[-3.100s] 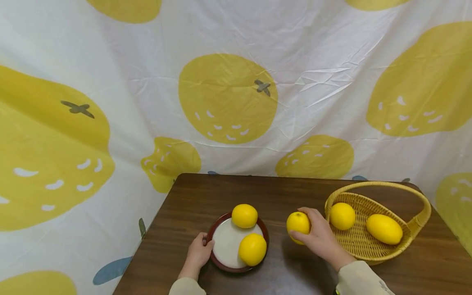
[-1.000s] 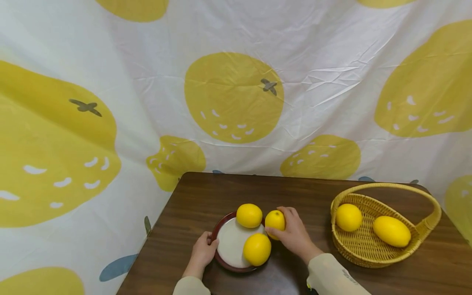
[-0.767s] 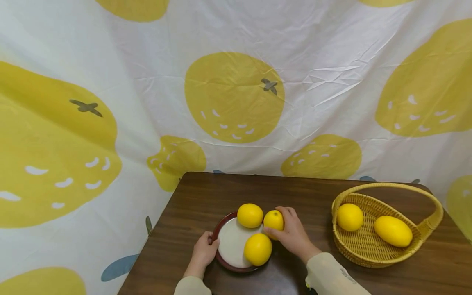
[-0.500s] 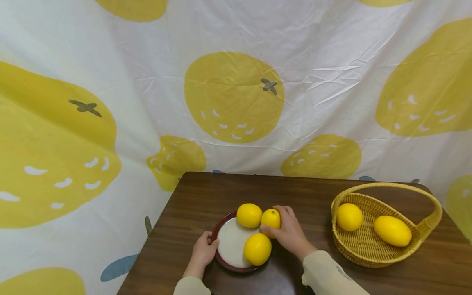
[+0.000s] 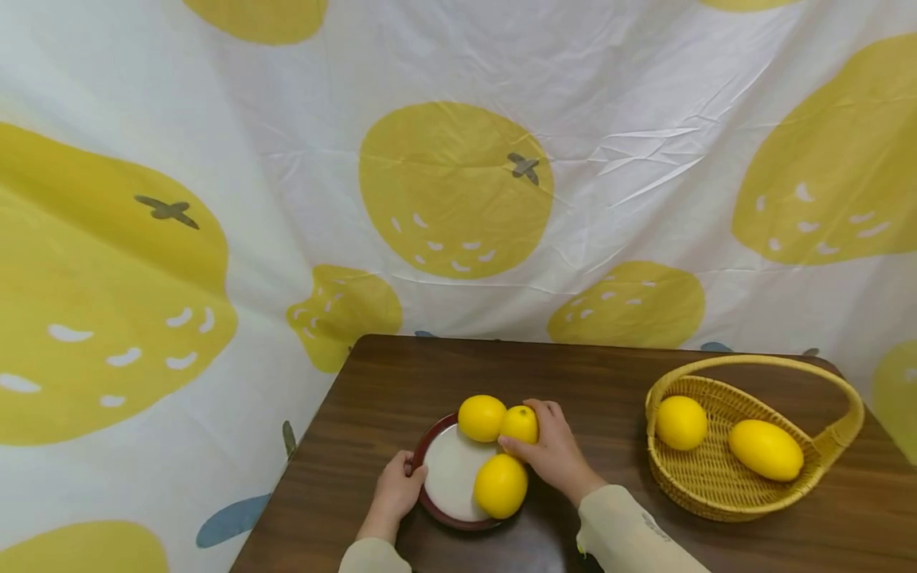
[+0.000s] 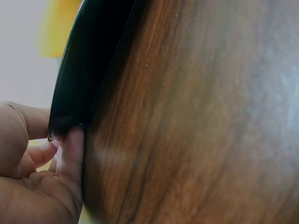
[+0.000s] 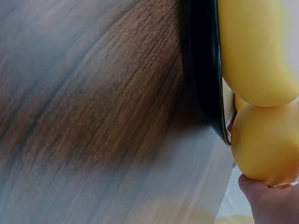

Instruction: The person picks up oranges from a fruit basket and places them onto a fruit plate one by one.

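Note:
My left hand (image 5: 396, 485) pinches the left rim of a round plate (image 5: 444, 477), white inside with a dark red rim. In the left wrist view, its thumb and fingers (image 6: 71, 154) lie at the plate's dark outer side (image 6: 91, 60). A far lemon (image 5: 481, 419) and a near lemon (image 5: 501, 485) sit on the plate. Between them, over the right rim, my right hand (image 5: 555, 450) holds another lemon (image 5: 521, 423) by thumb and fingers. In the right wrist view, the held lemon (image 7: 266, 144) appears against another lemon (image 7: 257, 51); whether it rests on the plate is unclear.
At the right of the brown wooden table (image 5: 573, 374) stands a wicker basket (image 5: 705, 501) with a tall handle arching over it. Inside lie a rounder lemon (image 5: 680, 422) and a longer one (image 5: 766, 450). A lemon-printed cloth (image 5: 458, 191) hangs behind the table.
My right hand has carried its lemon leftward from beside the basket to the plate's right rim, lately moving slightly further left toward the far lemon. My left hand has kept hold of the plate.

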`<action>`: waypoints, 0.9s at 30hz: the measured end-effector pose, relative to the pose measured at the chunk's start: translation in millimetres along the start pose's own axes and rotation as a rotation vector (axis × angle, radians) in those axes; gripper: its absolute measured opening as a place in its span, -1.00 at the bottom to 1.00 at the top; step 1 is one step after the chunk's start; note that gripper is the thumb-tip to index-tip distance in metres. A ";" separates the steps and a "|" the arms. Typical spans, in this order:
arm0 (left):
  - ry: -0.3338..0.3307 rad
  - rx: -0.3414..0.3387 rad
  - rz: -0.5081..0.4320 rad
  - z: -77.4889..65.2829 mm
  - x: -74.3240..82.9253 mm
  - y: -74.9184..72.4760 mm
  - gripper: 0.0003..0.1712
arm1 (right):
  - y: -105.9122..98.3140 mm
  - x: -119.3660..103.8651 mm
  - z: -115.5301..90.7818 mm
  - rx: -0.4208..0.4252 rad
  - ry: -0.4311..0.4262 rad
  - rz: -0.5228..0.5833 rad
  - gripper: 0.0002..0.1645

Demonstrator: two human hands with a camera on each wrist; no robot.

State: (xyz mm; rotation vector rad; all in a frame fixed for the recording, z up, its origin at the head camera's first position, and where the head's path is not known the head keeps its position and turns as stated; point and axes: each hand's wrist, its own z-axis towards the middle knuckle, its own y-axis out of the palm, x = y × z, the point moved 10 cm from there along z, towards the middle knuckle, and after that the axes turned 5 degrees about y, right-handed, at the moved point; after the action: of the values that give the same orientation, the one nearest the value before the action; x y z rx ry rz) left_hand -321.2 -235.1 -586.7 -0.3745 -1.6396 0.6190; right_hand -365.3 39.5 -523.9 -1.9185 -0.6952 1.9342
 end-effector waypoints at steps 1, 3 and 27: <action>-0.008 0.000 0.002 0.8 -1.2 -0.3 -0.71 | 0.9 -0.5 0.6 -0.002 -0.001 0.002 -0.05; -0.016 0.000 0.003 1.7 -1.4 -1.4 -0.69 | 2.5 -1.1 1.8 -0.003 0.000 0.008 -0.05; -0.011 0.001 -0.011 -2.0 1.9 -2.0 -0.71 | 17.9 0.4 2.6 0.004 0.016 0.035 -0.09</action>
State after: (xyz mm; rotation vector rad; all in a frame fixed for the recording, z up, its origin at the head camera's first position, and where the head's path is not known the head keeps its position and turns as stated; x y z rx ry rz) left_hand -319.4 -235.3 -583.8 -0.3618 -1.6503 0.6151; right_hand -366.0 24.6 -534.2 -1.9545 -0.6571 1.9368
